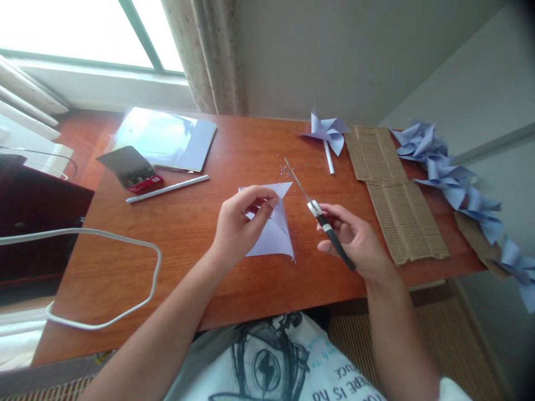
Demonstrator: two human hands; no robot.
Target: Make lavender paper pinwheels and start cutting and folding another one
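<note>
My left hand (246, 217) is closed in a pinch on a pale lilac sheet of paper (271, 236). One corner of the sheet is curled up to the fingertips, and another points away past them. To the right, my right hand (351, 236) grips a slim tool with a black handle, white bands and a long narrow metal blade (297, 179); its exact kind is unclear. The blade points up and left, apart from the paper. Small pale bits (292, 168) are scattered on the table just beyond its tip.
A finished-looking paper pinwheel (326, 133) lies behind my right hand. Corrugated cardboard (393, 189) and several more pinwheels (447, 178) line the right side. On the left are a rolled paper stick (167, 189), an open red box (136, 172), a shiny folder (167, 139) and a white cable (156, 267).
</note>
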